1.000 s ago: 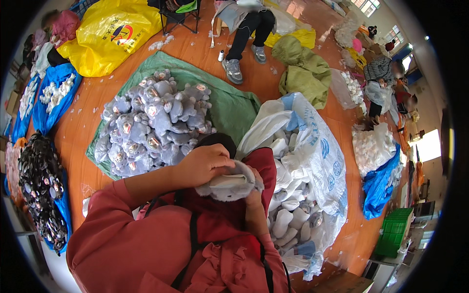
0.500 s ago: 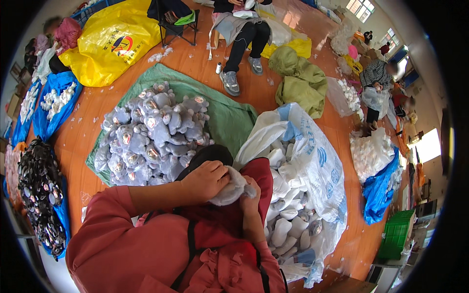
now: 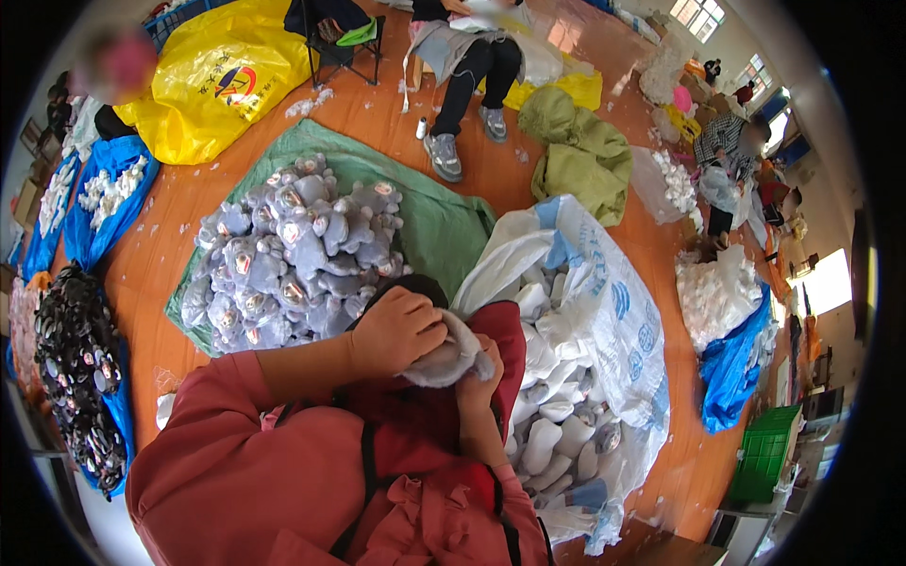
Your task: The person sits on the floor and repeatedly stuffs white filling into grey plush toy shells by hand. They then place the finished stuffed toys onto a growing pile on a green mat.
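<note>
Over my lap, both hands are closed on a small grey-and-white plush toy piece (image 3: 444, 366). My left hand (image 3: 401, 330) wraps over its upper left side, fingers bent, and hides part of it. At its right edge my right hand (image 3: 480, 372) pinches the fabric with thumb and fingers. Just beyond my left hand lies a heap of grey plush toys (image 3: 297, 250) on a green sheet (image 3: 439, 222). Close on the right stands a white woven sack (image 3: 618, 302), its mouth spread, holding white and grey plush pieces (image 3: 547, 443).
Dark plush pieces (image 3: 80, 377) fill a blue sheet at the left. A yellow sack (image 3: 222, 75) and an olive cloth bundle (image 3: 580, 156) lie further off. One person (image 3: 472, 66) sits opposite; others work at the sides. A green crate (image 3: 766, 453) stands at the right.
My left hand has shifted slightly and its fingers have moved over the plush piece, which is turned a little. My right hand keeps its pinch. At the far left a person in pink has moved.
</note>
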{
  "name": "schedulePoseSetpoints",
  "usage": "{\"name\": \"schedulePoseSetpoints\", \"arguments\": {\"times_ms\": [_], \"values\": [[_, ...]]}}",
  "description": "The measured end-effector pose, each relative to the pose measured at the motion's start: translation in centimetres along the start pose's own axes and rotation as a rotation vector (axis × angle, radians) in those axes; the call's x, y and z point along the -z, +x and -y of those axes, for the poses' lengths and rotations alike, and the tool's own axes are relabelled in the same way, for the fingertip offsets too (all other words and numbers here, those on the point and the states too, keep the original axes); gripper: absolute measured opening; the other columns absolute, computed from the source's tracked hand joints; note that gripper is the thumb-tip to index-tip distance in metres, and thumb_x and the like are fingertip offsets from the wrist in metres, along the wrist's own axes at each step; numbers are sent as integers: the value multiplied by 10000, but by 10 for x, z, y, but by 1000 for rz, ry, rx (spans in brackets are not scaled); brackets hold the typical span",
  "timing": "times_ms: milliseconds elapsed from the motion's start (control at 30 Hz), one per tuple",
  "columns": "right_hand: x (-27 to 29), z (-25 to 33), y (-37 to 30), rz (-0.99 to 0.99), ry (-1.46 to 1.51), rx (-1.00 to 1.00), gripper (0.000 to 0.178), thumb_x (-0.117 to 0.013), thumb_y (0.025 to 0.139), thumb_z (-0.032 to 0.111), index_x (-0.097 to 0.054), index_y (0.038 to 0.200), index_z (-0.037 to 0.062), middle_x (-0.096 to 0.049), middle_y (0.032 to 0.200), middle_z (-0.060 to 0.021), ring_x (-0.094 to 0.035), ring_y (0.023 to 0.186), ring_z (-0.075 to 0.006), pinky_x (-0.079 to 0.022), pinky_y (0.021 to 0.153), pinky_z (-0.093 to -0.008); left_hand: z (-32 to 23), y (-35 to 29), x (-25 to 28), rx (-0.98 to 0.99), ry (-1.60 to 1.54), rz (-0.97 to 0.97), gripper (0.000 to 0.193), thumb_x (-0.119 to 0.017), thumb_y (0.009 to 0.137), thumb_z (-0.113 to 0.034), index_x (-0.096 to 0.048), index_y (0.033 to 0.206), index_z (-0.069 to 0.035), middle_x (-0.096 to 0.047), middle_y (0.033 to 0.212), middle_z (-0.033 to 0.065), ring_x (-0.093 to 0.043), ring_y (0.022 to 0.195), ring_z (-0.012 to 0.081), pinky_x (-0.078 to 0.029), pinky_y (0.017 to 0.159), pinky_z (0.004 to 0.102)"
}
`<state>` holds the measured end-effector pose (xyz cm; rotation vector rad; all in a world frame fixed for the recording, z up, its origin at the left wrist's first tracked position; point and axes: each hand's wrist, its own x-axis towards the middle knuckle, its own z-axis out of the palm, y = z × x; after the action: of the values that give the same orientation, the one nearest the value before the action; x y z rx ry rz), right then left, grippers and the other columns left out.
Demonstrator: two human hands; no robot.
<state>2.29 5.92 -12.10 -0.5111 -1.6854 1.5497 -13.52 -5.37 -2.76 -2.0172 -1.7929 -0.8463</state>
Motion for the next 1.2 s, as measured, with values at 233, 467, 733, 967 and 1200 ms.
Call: {"name": "schedulePoseSetpoints", "arguments": {"times_ms": [233,467,733,967,1200], "values": [[-6,0,-4,-74,-80,-115,129,-625,884,93,-592,1000,46,-646,959,-54,-634,878,-161,-511,801,-300,-10,-4,-2,-7,18,-64,149,-619,734,-198,-615,846,-100,-606,928,35,-583,898,206,-451,767,356],[-3,-7,-2,7,-3,-33,100,-538,953,124,-568,984,34,-641,977,-64,-606,876,-145,-501,803,-283,-19,-2,7,-50,-55,74,267,-640,746,-194,-652,986,-79,-634,1083,80,-593,1001,252,-477,836,393],[5,-12,-2,63,-182,-43,105,-549,947,122,-587,995,38,-635,986,-63,-604,886,-143,-501,817,-288,-12,-7,7,185,-331,144,329,-647,787,-145,-646,1103,-54,-616,1114,113,-591,1046,298,-493,877,407],[4,9,7,80,193,-204,157,-566,896,-13,-627,1034,28,-641,1045,-60,-599,931,-145,-495,860,-304,3,9,8,250,-293,157,214,-687,773,-125,-611,961,-58,-588,878,98,-604,840,329,-497,735,431],[11,45,38,105,590,41,266,-570,887,-103,-588,1127,10,-615,1161,-121,-629,974,-175,-529,837,-280,3,16,22,434,75,28,175,-690,743,-95,-548,828,-39,-562,817,122,-602,702,333,-493,600,440]]}}
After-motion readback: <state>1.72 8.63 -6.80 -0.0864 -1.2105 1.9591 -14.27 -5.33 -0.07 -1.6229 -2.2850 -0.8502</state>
